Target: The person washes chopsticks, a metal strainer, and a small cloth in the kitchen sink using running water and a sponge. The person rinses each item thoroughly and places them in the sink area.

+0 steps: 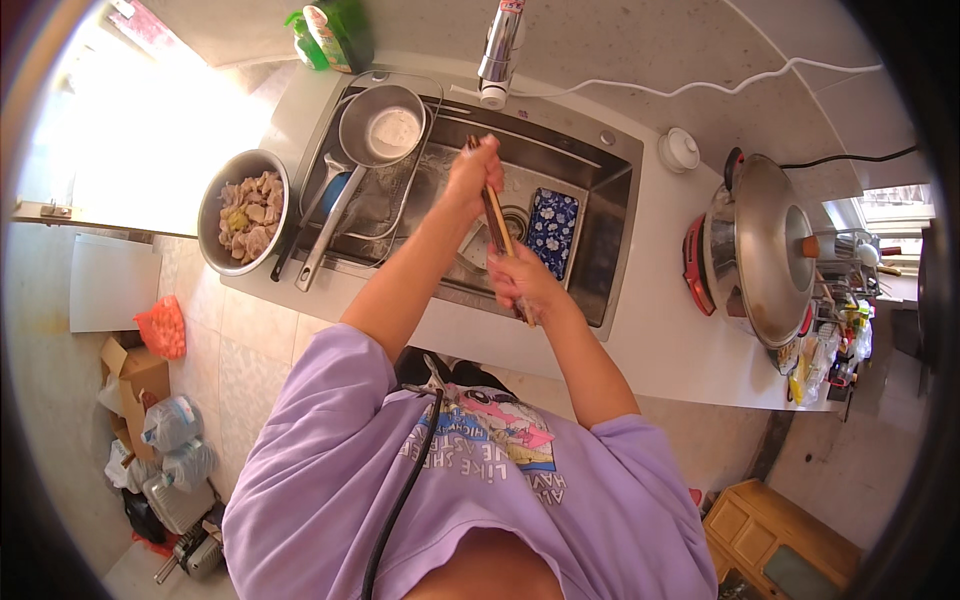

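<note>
Over the stainless steel sink (592, 180), my left hand (478, 169) is closed around the upper end of a bundle of chopsticks (496, 217). My right hand (523, 277) grips the same bundle lower down, with the tips showing below it. The chopsticks are a mix of light and dark ones, held at a slant. Both hands look wet and slightly blurred. Beneath them lies the sink drain (516, 223), partly covered by the chopsticks and right hand. A blue rectangular item with white flowers (553, 232) sits in the sink to the right.
A small saucepan (382, 126) rests over a wire rack (401, 217) at the sink's left. Beside it stands a metal bowl of meat pieces (251, 217). A faucet (501, 60) overhangs the sink. To the right are a white lidded cup (679, 150) and a large lidded pot (765, 247).
</note>
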{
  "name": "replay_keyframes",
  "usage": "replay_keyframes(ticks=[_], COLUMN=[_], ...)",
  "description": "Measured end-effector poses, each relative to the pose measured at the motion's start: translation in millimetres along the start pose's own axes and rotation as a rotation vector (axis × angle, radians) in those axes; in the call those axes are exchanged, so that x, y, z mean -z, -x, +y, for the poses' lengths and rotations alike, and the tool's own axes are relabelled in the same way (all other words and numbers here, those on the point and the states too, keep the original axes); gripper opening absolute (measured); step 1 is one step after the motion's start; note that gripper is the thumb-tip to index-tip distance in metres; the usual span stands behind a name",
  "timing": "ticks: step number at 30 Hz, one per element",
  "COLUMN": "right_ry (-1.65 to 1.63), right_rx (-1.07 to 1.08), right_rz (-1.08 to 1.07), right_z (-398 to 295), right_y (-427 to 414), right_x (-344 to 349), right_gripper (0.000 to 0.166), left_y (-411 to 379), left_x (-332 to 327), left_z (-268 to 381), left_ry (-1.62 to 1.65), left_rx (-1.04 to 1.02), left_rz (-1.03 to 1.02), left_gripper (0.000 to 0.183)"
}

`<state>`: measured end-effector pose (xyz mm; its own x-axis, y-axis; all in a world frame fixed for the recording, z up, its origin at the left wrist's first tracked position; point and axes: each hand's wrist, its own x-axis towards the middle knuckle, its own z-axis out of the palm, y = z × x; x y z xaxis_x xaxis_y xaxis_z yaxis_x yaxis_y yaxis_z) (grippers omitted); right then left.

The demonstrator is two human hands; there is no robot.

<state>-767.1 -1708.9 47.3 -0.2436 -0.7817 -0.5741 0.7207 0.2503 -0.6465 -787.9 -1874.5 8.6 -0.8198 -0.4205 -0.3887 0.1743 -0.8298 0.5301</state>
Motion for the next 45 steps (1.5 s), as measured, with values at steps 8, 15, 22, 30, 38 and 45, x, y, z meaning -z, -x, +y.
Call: replay_keyframes(ticks=[8,15,22,30,38,45], right_ry=[-0.270,0.468,1.274,-0.049,0.807,0.983], right_rx=[-0.020,0.090,0.573,-0.128,0.230,0.426], right_rz=[-0.347,0.084,0.562,-0.422,0.156,0.333], right_z=[3.2,-17.8,-21.8,-26.9,-25.1,-7.0], right_y=[-4.2,-22.8,-40.8,-38.1,-42.8,-85.5], right_x=[11.4,12.0,-4.1,19.1,-7.9,5.7], right_gripper=[0.020,0.022,0.027,0.022,0.027,0.034], left_y=[4.9,33.9,12.9,34.0,-5.8,4.2], left_x=[-14.1,-14.0,-28.0,-6.7,-4.5,-18.1], left_z=[22.9,-15.9,35.0,19.3,83.4,78.3], left_ry=[0.207,-0.169,-0.045,0.206,-0.055,-0.240], left_rx=[0.024,-0.061,-0.321,0.193,-0.212,-0.434], left_rz=[-0.302,0.022,0.004,-0.544,-0.044,0.031], left_gripper=[0.024,0.029,0.022,0.025,0.025,0.024])
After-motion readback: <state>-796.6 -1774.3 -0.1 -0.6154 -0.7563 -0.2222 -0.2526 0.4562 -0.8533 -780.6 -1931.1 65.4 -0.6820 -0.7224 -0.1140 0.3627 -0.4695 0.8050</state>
